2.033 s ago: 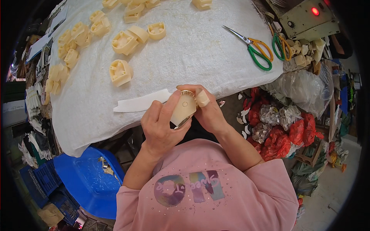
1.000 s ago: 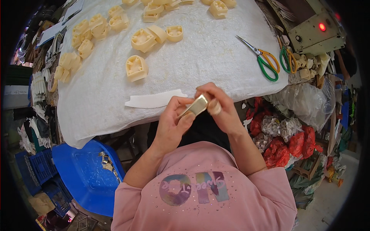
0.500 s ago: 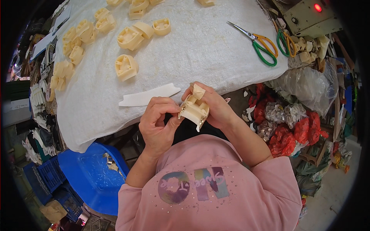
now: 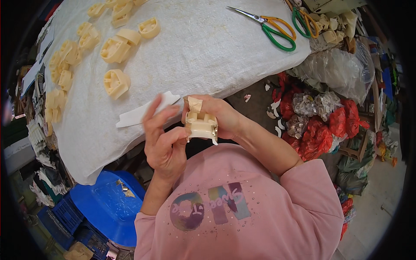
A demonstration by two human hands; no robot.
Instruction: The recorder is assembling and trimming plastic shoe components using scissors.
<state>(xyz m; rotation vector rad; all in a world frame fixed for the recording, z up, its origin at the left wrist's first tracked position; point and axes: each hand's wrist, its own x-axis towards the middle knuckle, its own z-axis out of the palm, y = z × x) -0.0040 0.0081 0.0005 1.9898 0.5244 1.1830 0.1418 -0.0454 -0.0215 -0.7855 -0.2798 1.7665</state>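
Note:
A cream molded plastic part, hollow on top with shiny metallic side edges, is held just in front of the table edge. My right hand grips it from behind and the right; tan tape wraps one fingertip. Thumb and forefinger of my left hand are at the part's left edge, while its other fingers are raised, spread and blurred. Beside that hand a white curved strip lies on the table. Several similar cream parts sit farther off on the left.
White woven sheeting covers the table. Green-and-orange scissors lie at the far right, a second pair beside them. A blue basin with metal pieces stands at lower left. Red plastic bags are heaped on the right.
The view has shifted, moving the table things leftward and up in the picture. The held part has turned more level. My left hand's outer fingers have lifted and spread.

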